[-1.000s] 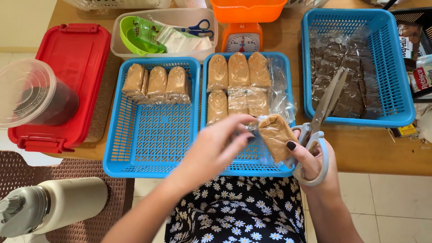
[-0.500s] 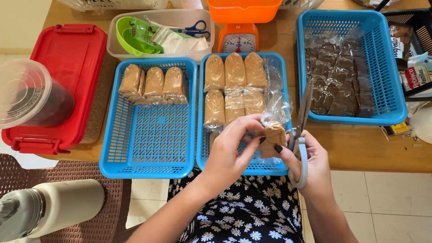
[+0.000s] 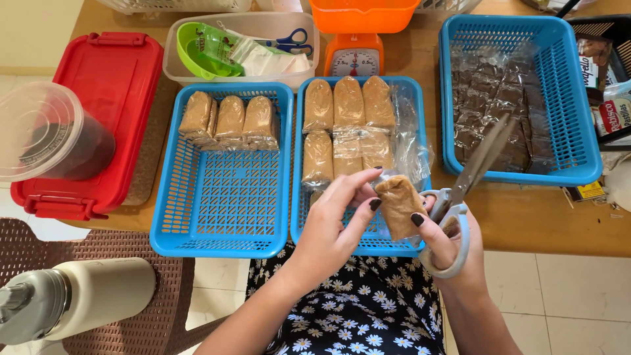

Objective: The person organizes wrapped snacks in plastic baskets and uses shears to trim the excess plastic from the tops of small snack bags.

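Note:
My left hand (image 3: 332,220) and my right hand (image 3: 447,240) both hold one tan food bar in clear wrap (image 3: 399,205) above the near edge of the middle blue basket (image 3: 299,217). Grey scissors (image 3: 470,181) hang on my right fingers, blades pointing up and right. Several wrapped tan bars (image 3: 346,125) lie at the far end of that basket. Three more wrapped bars (image 3: 229,118) lie in the left blue basket (image 3: 223,197).
A right blue basket (image 3: 578,98) holds dark wrapped pieces. Behind stand an orange scale (image 3: 353,56) and a clear tub (image 3: 190,75) with a green bowl and blue scissors. A red lidded box (image 3: 98,98), a clear plastic container (image 3: 46,131) and a cream bottle (image 3: 79,299) are at left.
The wrapped bar has been turned between my fingers and now sits more upright. The scissors have swung from near vertical to pointing up-right.

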